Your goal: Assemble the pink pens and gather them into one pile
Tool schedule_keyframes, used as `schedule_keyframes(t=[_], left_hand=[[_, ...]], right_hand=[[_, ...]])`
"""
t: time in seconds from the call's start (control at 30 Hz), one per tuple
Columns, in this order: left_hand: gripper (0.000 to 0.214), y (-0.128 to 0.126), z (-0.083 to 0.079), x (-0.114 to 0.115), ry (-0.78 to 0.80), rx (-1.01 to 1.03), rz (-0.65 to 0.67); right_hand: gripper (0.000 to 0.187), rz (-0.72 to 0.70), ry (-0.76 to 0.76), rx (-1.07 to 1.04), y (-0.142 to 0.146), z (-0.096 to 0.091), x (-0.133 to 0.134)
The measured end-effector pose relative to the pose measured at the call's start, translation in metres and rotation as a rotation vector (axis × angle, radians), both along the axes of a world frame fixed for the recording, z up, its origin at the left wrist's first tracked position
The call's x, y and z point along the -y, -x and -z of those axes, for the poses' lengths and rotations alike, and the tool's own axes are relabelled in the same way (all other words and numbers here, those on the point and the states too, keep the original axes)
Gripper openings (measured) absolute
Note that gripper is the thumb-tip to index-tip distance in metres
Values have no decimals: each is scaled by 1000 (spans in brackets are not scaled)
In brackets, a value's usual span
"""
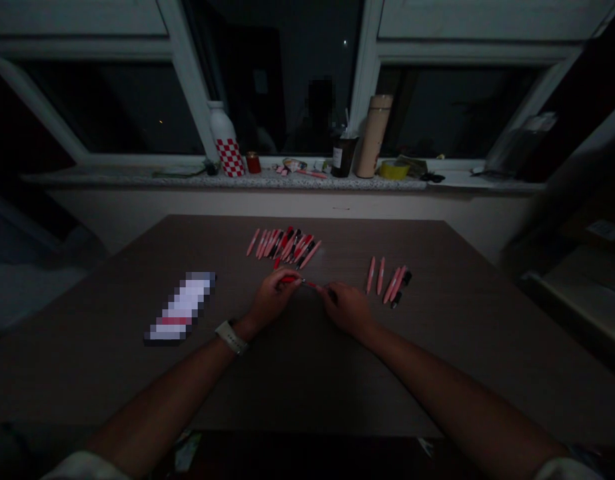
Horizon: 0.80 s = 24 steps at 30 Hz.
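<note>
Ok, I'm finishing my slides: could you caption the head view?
Left hand and right hand hold slim red pen parts over a table, a larger pen group beyond, a smaller pen group at right.

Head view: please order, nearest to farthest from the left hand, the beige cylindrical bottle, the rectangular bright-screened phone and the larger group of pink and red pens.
1. Larger pen group: just beyond the left hand.
2. Phone: left side of the table.
3. Bottle: back windowsill.

A brown table bears a pen pile and smaller pen group (largely pink). A phone lies leftmost.
</note>
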<state>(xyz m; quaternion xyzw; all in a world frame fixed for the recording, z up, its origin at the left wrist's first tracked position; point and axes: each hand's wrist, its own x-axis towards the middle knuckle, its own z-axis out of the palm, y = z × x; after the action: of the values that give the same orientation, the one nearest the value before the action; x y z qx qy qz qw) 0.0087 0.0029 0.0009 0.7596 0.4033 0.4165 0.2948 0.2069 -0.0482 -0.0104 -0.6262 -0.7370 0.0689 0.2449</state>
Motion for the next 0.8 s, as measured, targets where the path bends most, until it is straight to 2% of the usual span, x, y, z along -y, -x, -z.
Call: schedule_keyframes(t=[0.4, 0.63, 0.8], left_hand=[[16, 4, 10, -10, -2, -120, 9], [12, 2, 4, -4, -44, -108, 34], [15, 2, 3, -5, 82, 30, -5]], right_hand=[[36, -30, -25, 68, -3, -4, 3], [39, 1, 6, 64, -2, -2, 2], [41, -7, 14, 55, -1, -1, 2]])
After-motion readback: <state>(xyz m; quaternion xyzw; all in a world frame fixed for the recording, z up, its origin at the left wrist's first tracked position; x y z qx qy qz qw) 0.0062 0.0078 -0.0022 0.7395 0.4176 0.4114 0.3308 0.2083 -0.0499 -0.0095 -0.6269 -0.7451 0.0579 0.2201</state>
